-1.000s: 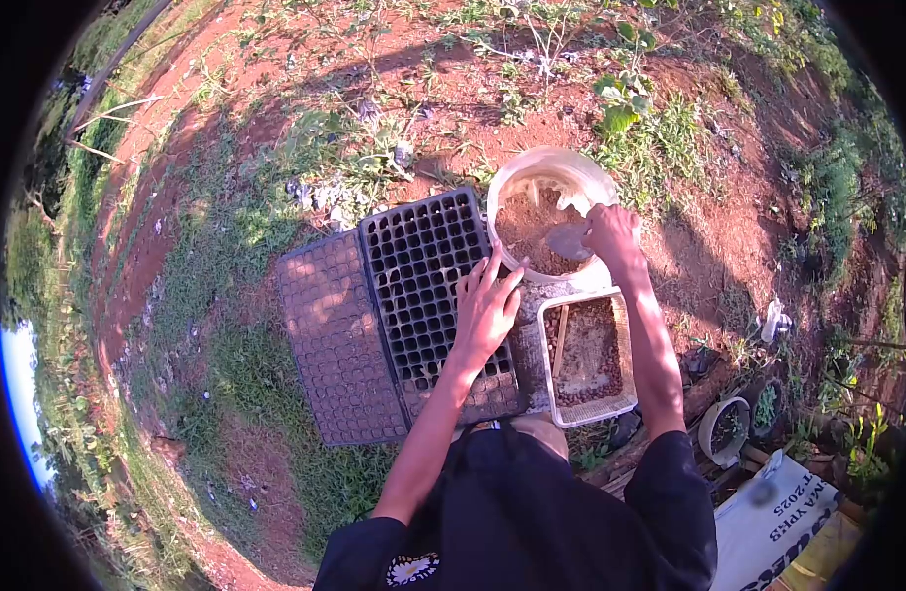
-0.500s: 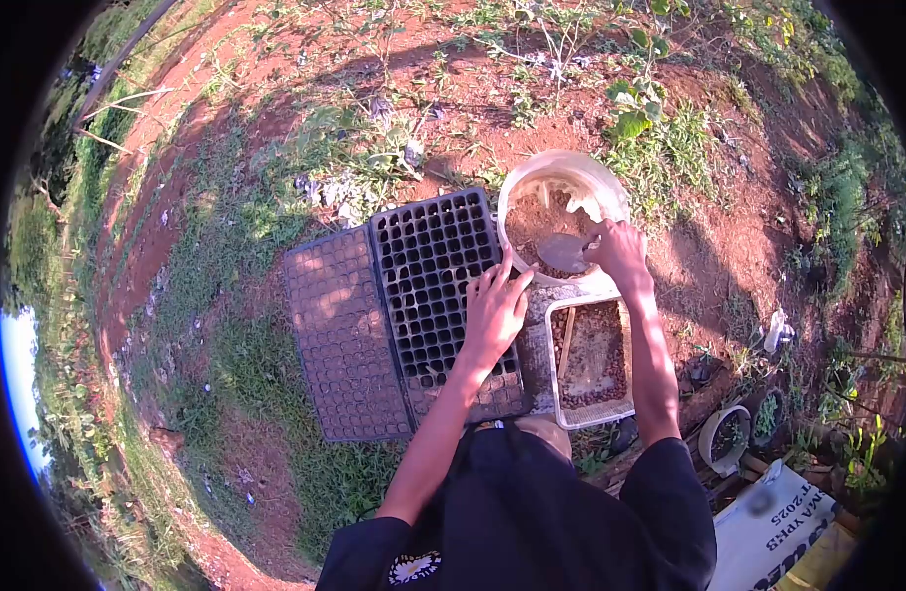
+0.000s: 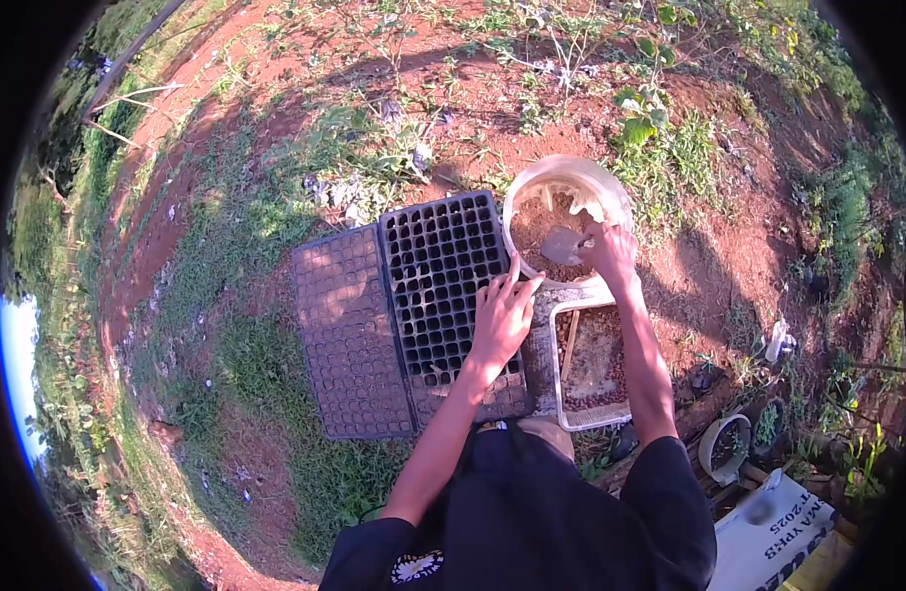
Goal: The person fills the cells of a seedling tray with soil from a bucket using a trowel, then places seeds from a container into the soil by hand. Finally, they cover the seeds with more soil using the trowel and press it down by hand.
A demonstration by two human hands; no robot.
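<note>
My right hand (image 3: pixel 610 251) is closed on the handle of a small trowel (image 3: pixel 563 246). Its grey blade lies over brown soil (image 3: pixel 534 219) inside a round whitish bucket (image 3: pixel 615 184). At the bucket's near left rim, my left hand (image 3: pixel 505 313) has its fingers stretched and apart, the fingertips at the rim. Beneath that hand is a black seedling tray (image 3: pixel 438 281), with hollow cells over most of it and soil-filled cells at its near end. Left of it lies a second seedling tray (image 3: pixel 349 330), its cells filled with soil.
A pale rectangular basin (image 3: pixel 557 379) stands near my right forearm, holding small dark red-brown pieces (image 3: pixel 596 399) and a thin stick (image 3: pixel 570 345). A round pot (image 3: pixel 709 448) and a printed white sack (image 3: pixel 768 527) are at lower right. Grass and reddish earth surround everything.
The trowel blade has tilted and shifted slightly up within the bucket, turned by my right hand. My left hand keeps its place at the rim. The whole view has shifted slightly.
</note>
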